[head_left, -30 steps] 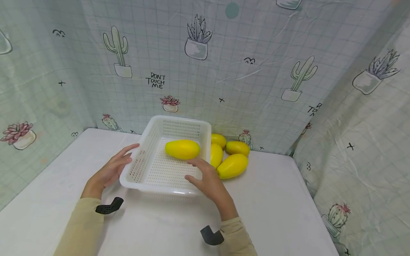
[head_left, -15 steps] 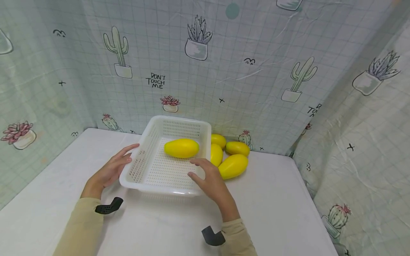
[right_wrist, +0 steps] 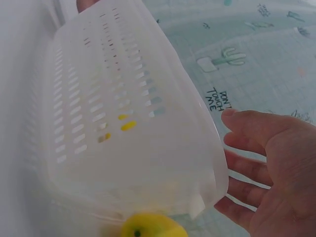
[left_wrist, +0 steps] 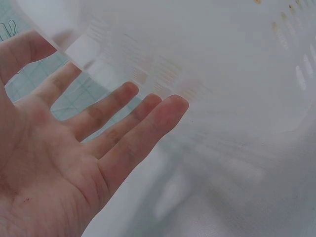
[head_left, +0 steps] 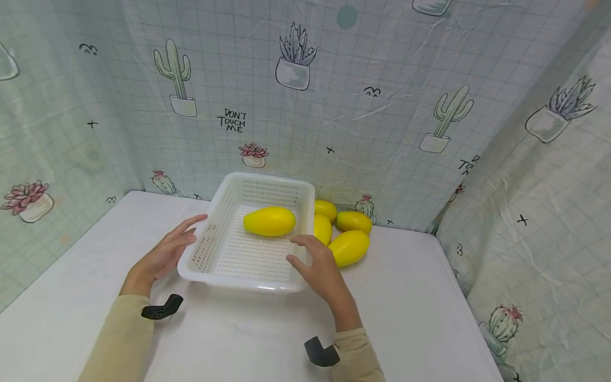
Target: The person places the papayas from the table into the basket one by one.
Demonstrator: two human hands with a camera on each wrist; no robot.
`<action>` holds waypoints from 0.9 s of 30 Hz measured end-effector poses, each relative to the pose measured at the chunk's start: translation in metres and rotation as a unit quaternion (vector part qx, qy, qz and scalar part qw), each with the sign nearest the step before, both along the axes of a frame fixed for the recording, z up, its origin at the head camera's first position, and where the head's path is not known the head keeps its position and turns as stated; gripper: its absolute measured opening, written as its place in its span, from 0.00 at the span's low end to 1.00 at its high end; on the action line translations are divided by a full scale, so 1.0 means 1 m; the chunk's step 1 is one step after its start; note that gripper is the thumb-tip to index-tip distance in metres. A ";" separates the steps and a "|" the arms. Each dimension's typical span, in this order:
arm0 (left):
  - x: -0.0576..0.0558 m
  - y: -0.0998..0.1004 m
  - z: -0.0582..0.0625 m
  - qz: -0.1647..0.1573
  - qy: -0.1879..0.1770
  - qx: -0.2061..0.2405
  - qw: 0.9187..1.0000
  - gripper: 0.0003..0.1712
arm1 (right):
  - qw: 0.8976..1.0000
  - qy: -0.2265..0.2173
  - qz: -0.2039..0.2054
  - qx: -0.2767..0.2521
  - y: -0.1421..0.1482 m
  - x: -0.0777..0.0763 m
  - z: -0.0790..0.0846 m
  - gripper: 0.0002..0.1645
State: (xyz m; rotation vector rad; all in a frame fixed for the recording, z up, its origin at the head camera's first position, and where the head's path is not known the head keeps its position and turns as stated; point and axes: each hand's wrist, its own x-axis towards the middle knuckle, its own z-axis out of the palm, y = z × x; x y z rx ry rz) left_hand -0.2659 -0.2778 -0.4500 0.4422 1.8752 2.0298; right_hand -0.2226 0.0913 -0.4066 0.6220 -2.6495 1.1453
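Hands are flanking a white perforated plastic basket (head_left: 248,239) that is sitting on a white table (head_left: 406,318). The left hand (head_left: 164,253) is lying against the basket's nine o'clock wall with fingers straight and relaxed, gripping nothing; the left wrist view is showing those fingers (left_wrist: 133,123) spread flat alongside the wall. The right hand (head_left: 319,265) is hovering at the basket's four o'clock corner, fingers loosely extended and slightly curved, holding nothing; whether it is actually touching the rim I cannot tell.

Inside the basket one smooth yellow oval fruit (head_left: 269,221) is lying on its side toward the twelve o'clock end, alone on the slotted floor. Four more yellow oval fruits (head_left: 347,233) are resting in a cluster on the table at the basket's two o'clock, just beside its wall and near the cactus-print curtain (head_left: 305,106).

My judgement of risk: neither hand is gripping the basket, so a nudge from either side could be sliding it across the slick tabletop and setting the lone fruit rolling. The right hand is passing close to the nearest loose fruit (head_left: 350,248), and a careless brush could be sending the rounded pile rolling toward the table's three o'clock edge.
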 end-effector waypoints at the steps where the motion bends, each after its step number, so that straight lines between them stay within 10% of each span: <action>1: 0.000 0.000 -0.001 0.000 -0.002 0.003 1.000 0.31 | 1.000 0.001 -0.001 0.001 0.001 0.000 0.000 0.24; 27: -0.008 -0.005 -0.014 0.001 -0.006 0.018 1.000 0.30 | 0.999 0.011 -0.029 -0.008 0.023 -0.004 -0.004 0.22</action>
